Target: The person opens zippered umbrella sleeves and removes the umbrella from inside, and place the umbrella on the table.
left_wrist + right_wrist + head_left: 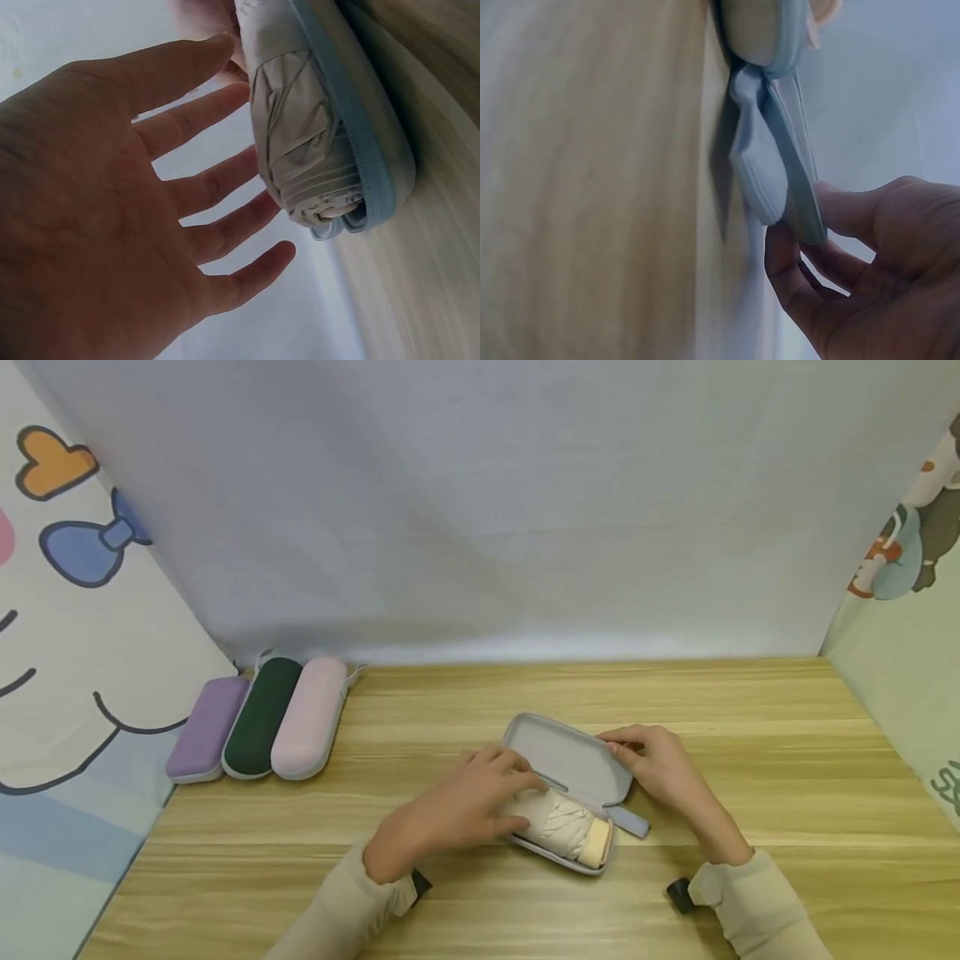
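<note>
An unzipped grey case (564, 758) lies on the table with its lid tipped back toward the far side. Inside its near half rests a folded cream compact umbrella (566, 828), its pale yellow end (597, 842) toward the right. My left hand (468, 797) hovers over the left end of the umbrella, fingers spread and loosely bent, fingertips right at the fabric in the left wrist view. With thumb and fingers, my right hand (663, 768) pinches the right edge of the lid. A light strap loop (757, 161) hangs from the case's right end, beside that hand.
On the table's far left, a purple case (207, 727), a dark green case (262, 718) and a pink case (310, 717) lie side by side. A pale curtain (525, 527) rises behind the table (750, 710), with printed panels at both sides.
</note>
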### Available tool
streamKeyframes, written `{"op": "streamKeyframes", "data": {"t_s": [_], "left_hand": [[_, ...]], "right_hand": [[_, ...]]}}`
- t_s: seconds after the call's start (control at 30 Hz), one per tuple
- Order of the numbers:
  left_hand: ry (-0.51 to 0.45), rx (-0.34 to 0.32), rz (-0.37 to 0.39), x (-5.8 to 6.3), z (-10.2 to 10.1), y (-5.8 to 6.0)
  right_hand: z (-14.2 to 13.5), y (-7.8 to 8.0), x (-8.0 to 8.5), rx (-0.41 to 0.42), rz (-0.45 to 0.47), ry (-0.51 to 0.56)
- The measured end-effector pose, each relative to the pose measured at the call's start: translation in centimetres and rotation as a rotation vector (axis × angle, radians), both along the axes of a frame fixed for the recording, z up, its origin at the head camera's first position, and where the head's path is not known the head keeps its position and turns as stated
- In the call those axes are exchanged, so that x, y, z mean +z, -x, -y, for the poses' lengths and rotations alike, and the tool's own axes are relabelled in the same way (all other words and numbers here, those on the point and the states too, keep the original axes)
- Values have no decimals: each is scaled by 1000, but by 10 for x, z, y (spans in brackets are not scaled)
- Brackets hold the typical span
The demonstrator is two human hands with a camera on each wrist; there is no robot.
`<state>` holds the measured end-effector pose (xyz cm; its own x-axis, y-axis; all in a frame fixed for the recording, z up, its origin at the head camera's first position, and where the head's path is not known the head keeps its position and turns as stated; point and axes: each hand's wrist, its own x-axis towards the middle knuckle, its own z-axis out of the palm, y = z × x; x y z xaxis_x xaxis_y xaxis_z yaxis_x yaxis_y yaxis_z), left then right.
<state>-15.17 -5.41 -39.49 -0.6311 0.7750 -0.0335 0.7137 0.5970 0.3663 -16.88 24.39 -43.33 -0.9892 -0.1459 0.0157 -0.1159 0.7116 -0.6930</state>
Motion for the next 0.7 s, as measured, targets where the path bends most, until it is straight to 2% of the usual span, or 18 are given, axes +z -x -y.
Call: {"op": "streamKeyframes", "data": {"t_s": [0.2, 0.4, 0.7], "left_hand": [[33, -47, -46, -6, -6, -1], [69, -86, -51, -8, -8, 0], [216, -184, -124, -3, -19, 5]], "right_hand": [[-2, 1, 2, 4, 16, 0], [-1, 1, 1, 7, 22, 7], [-3, 2, 1, 7, 21, 6]]}}
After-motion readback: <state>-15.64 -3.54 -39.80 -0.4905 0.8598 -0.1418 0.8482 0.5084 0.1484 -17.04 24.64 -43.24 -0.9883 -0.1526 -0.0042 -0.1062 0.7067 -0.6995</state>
